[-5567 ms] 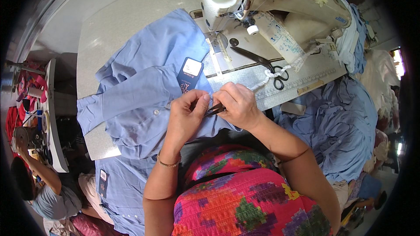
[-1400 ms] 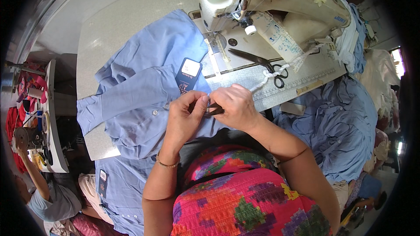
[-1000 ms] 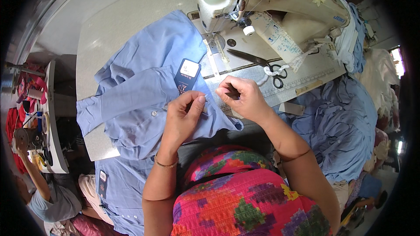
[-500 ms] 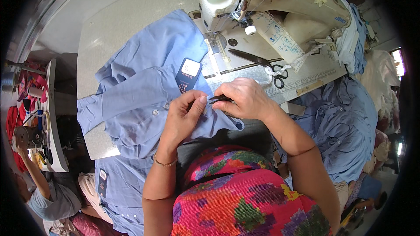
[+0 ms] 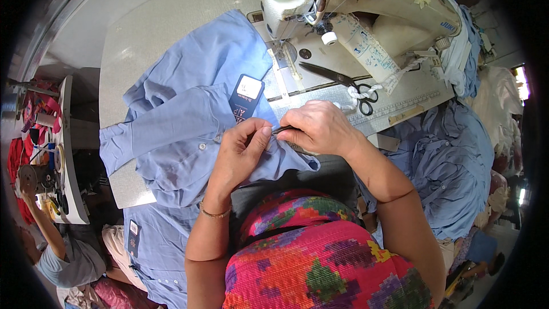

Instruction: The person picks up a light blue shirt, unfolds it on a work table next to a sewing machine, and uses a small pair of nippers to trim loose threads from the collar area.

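Observation:
A light blue shirt (image 5: 171,114) is spread over the sewing table, with a dark cardboard tag (image 5: 246,98) and a small pale button on it. At its near right part, my left hand (image 5: 243,144) pinches the cloth between thumb and forefinger. My right hand (image 5: 320,129) is closed around small black thread snips (image 5: 281,130), whose tip meets the left fingertips. Just what lies at that tip is too small to make out.
A sewing machine (image 5: 286,0) stands at the back, its needle area beyond the shirt. Black-handled scissors (image 5: 337,77) lie right of it beside a white twisted cord. Blue garments (image 5: 440,166) are heaped at the right. Another blue shirt (image 5: 154,252) hangs at lower left, near another person (image 5: 68,263).
The snips' blades, slightly apart before, now look closed together at the left fingertips. Both hands have stayed almost in place, and the shirt has hardly moved.

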{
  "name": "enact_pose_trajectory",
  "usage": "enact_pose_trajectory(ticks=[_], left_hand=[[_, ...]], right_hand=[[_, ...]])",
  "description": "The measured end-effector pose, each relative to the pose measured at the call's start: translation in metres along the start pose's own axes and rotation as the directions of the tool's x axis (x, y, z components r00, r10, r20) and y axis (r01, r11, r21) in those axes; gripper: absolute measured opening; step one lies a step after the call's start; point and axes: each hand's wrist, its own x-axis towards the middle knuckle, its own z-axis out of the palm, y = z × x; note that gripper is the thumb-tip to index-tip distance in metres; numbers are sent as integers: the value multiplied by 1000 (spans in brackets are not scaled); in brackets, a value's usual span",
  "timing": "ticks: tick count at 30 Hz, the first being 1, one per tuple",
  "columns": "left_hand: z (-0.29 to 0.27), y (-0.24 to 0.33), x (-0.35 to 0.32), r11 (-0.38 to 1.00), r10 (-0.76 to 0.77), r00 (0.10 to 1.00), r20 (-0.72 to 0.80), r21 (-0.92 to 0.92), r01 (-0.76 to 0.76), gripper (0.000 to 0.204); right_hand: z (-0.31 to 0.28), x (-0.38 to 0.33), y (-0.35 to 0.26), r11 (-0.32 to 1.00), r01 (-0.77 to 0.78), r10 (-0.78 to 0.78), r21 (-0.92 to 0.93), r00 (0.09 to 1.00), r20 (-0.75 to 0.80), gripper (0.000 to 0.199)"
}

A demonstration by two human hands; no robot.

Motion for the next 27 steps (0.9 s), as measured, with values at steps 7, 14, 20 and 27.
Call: enact_pose_trajectory(ticks=[7,14,20,27], left_hand=[[-1,-1,1,1000,-17,1000,2,4,17,19],[-2,3,0,998,-54,998,15,15,54,18],[-2,5,0,999,-52,998,34,-7,52,18],[-1,1,-1,996,-61,998,-1,-61,61,19]], right_hand=[[1,1,0,1000,24,-24,-2,999,-24,23],[4,0,1,999,-17,17,42,1000,-7,21],[5,-1,4,995,-43,41,88,999,15,20],[0,-3,12,980,-162,185,119,958,-218,21]])
